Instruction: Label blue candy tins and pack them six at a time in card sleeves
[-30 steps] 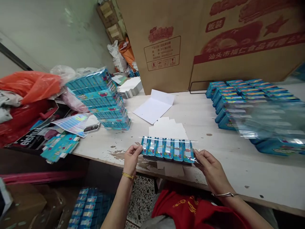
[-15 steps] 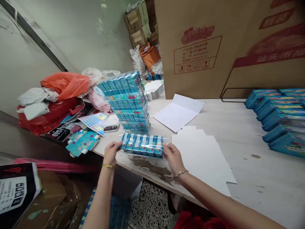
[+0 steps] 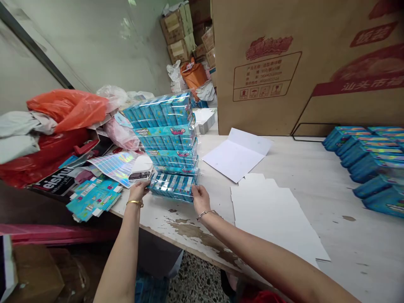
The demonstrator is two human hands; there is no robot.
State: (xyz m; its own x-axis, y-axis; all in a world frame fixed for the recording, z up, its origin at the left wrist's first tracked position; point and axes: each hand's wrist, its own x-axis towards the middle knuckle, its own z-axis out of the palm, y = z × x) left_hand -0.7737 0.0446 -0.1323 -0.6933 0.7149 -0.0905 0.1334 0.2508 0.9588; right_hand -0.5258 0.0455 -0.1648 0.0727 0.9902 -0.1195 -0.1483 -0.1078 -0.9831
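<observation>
Between my two hands is a pack of small blue boxes (image 3: 172, 186) in clear plastic wrap. My left hand (image 3: 139, 191) pinches its left end, and my right hand (image 3: 200, 198) grips the right end. Right behind the pack rises a stack of similar wrapped packs (image 3: 166, 130), printed "Caramelo Macizo" on their sides. Whether the held pack touches the stack or the tabletop, I cannot tell. A white device with a dark display (image 3: 140, 169) lies just behind my left hand.
Flat white card sheets (image 3: 271, 214) and a folded white card (image 3: 236, 155) lie to the right. A large brown carton (image 3: 261, 113) stands at the back. More blue packs (image 3: 375, 164) line the right side. Flattened blue boxes (image 3: 94, 195) and plastic bags (image 3: 66, 109) are at left.
Both hands have carried the wrapped pack left and away from me, up close to the front of the stack. My view has shifted slightly.
</observation>
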